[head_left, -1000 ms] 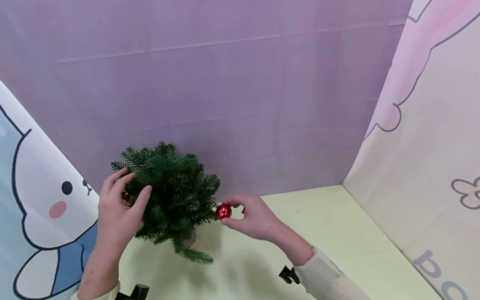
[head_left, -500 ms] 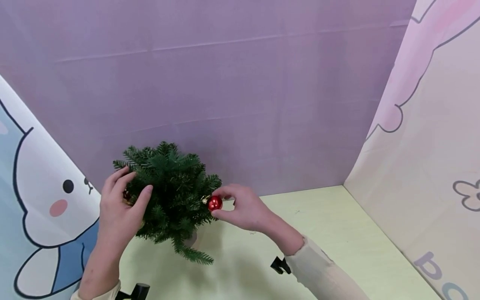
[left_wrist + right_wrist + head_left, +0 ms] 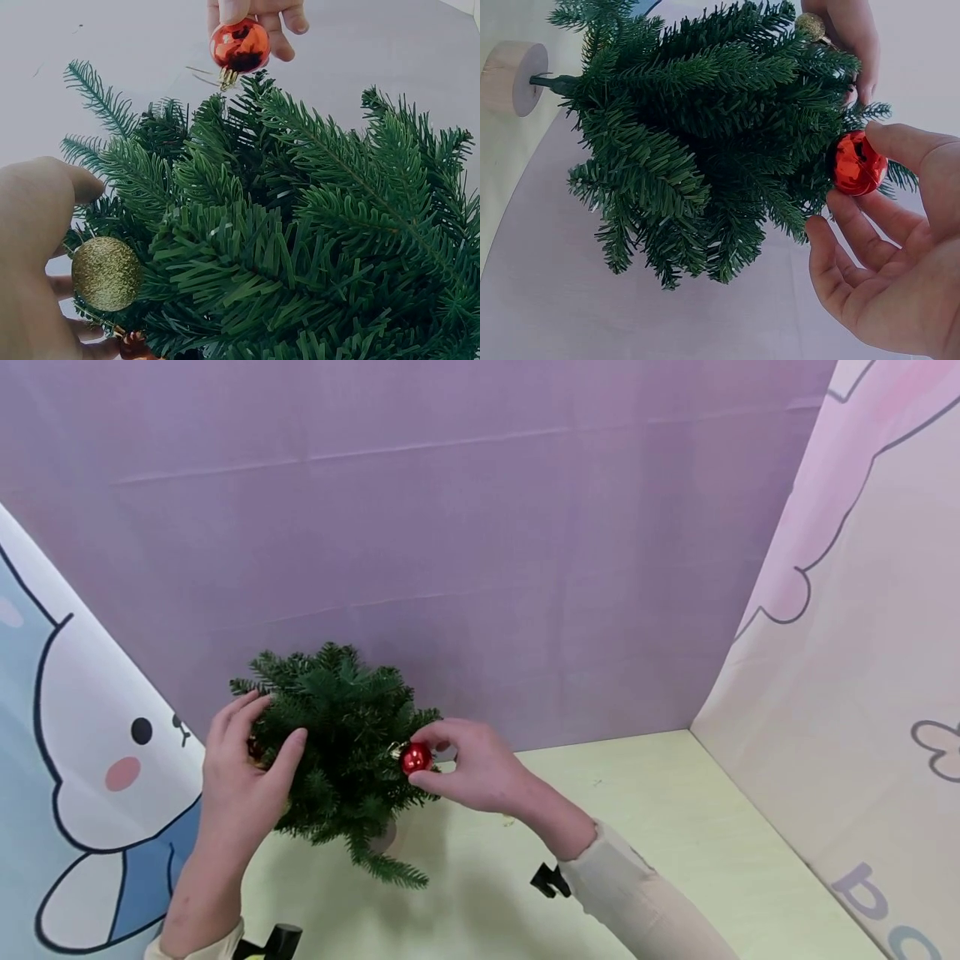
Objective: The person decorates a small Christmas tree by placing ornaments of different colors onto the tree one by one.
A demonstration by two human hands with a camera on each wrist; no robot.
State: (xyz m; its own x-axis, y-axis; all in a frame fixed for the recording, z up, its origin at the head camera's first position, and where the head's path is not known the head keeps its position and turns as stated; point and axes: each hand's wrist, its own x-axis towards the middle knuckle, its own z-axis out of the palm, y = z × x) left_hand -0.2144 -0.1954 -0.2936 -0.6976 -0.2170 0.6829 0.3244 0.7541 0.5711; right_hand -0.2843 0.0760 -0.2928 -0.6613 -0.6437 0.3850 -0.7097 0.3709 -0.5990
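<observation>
A small artificial Christmas tree (image 3: 337, 752) stands at the left of the table. At its right side my right hand (image 3: 480, 768) pinches a shiny red bauble (image 3: 416, 759) between thumb and fingertips. The bauble's gold cap and loop face the branches, as the left wrist view shows. My left hand (image 3: 243, 768) rests at the tree's left side, thumb and fingers spread and gently bent against the greenery. Beside its palm hangs a glittery gold bauble (image 3: 106, 274). Lower down, a reddish ornament (image 3: 136, 346) shows partly behind the branches.
The tree's round wooden base (image 3: 514, 79) sits on the pale green table (image 3: 637, 827). A purple cloth backdrop (image 3: 480, 543) rises close behind, with printed cartoon panels (image 3: 97, 760) at either side. One low branch (image 3: 390, 868) sticks out toward the front.
My right hand has carried the red bauble left and slightly away from me, up against the branches. The left hand has kept its place at the tree.
</observation>
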